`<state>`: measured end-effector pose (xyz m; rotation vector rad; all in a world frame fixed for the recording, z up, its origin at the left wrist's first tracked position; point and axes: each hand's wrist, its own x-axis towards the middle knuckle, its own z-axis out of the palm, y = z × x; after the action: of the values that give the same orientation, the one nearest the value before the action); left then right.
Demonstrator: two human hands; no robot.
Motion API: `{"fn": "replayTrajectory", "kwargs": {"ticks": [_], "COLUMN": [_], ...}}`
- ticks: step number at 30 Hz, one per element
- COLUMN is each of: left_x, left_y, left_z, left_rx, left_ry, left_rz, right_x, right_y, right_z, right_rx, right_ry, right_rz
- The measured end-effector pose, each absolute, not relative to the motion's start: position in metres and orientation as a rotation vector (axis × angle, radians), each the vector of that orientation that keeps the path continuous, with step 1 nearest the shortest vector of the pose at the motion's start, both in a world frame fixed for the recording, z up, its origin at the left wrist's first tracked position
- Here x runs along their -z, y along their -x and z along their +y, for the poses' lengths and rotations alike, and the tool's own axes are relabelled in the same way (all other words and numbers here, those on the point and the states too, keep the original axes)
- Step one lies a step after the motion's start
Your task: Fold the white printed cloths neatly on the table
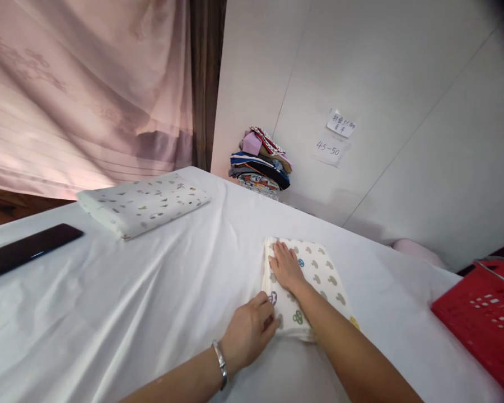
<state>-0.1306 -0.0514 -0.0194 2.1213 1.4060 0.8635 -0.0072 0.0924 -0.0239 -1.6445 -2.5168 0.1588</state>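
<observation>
A folded white cloth with small grey, blue and yellow prints (pixel 323 280) lies on the white sheet (pixel 151 296) in front of me. My right hand (pixel 285 266) rests flat on its far left part, fingers stretched out. My left hand (pixel 250 333), with a silver bracelet on the wrist, has its fingers curled at the cloth's near left edge, pinching or tucking under it.
A second folded printed cloth (pixel 145 204) lies at the far left. A dark flat object (pixel 25 249) sits at the left edge. A pile of coloured clothes (pixel 262 162) stands by the wall. A red plastic basket (pixel 487 319) is at the right.
</observation>
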Motion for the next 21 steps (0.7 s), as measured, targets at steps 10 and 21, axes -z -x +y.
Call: {"fn": "replayTrajectory", "kwargs": {"ticks": [10, 21], "left_x": [0.017, 0.017], "left_y": [0.133, 0.135], "left_z": [-0.055, -0.053], "left_rx": [-0.974, -0.939], "left_ry": [-2.308, -2.277], "left_rz": [1.263, 1.242], "right_x": [0.005, 0.013], "right_y": [0.010, -0.046], "right_z": [0.075, -0.036], "right_rx": [-0.465, -0.420], "right_ry": [1.668, 1.326], "right_rz": [-2.469, -2.536]}}
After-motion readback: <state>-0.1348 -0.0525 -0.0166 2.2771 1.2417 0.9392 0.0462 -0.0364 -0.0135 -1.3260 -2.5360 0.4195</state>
